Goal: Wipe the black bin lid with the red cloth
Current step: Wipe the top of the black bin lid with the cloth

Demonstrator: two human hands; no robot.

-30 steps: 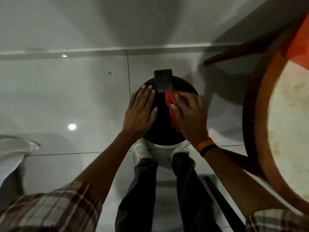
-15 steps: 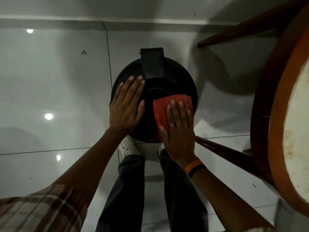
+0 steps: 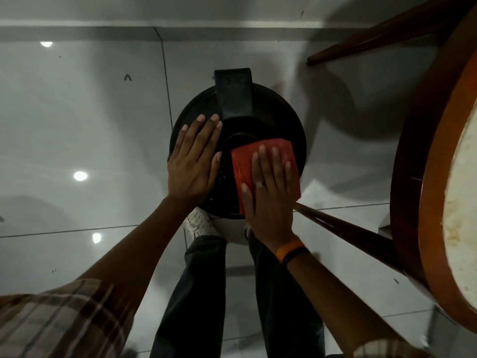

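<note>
1. Glossy grey tiled floor; a round wooden table at right
2. Round black lid sits on the floor, hinge tab at its far edge
3. Left hand lies flat, open, on the lid
4. Right hand presses the red cloth flat, fingers extended

Folded red cloth flat on round black bin lid.

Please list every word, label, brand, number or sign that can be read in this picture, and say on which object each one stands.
None can be read. The black bin lid, its hinge tab, the red cloth and the orange and black wristbands show no legible text. Small dark marks on the floor tiles are not letters.
</note>
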